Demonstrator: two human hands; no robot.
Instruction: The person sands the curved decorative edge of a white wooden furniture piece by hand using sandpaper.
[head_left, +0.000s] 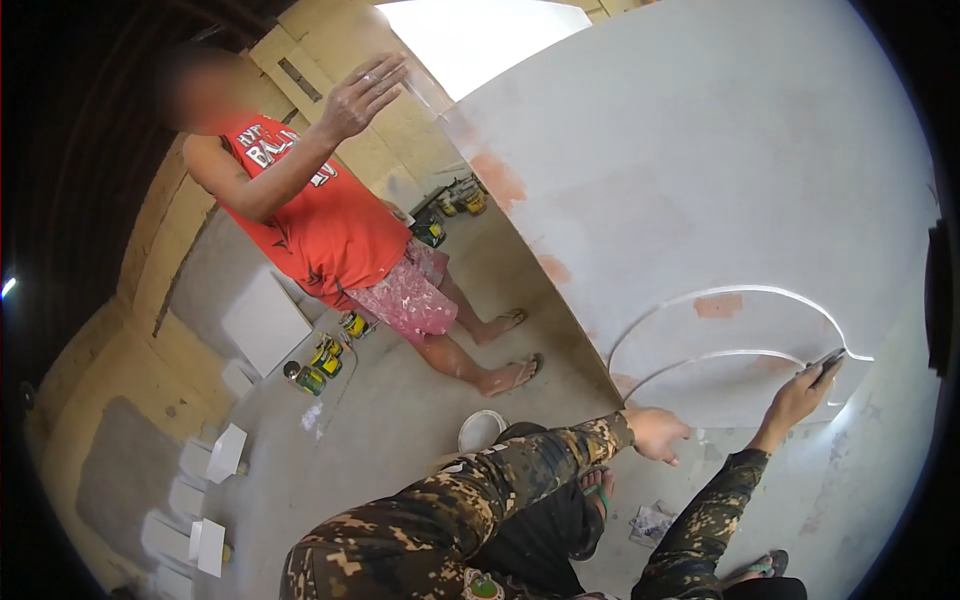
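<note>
My right hand (pixel 795 400) had fingers clamped on a dark pad (pixel 828 362), pressed to the panel (pixel 700 150) at the arc groove's (pixel 760 289) right end. Left hand (pixel 655 432) half-curled, empty, below groove. Looked mid-rub; next stroke needed to track the arc.

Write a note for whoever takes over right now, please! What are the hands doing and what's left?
Right hand: shut on a small dark tool, pressed to the curved groove in the big grey panel.
Left hand: against the panel's lower edge; grip unclear.
A co-worker's hand rests on the panel's top edge.
White tub close by; cans farther off.
Done: panel mostly grey. Left: reddish patches show through.
</note>
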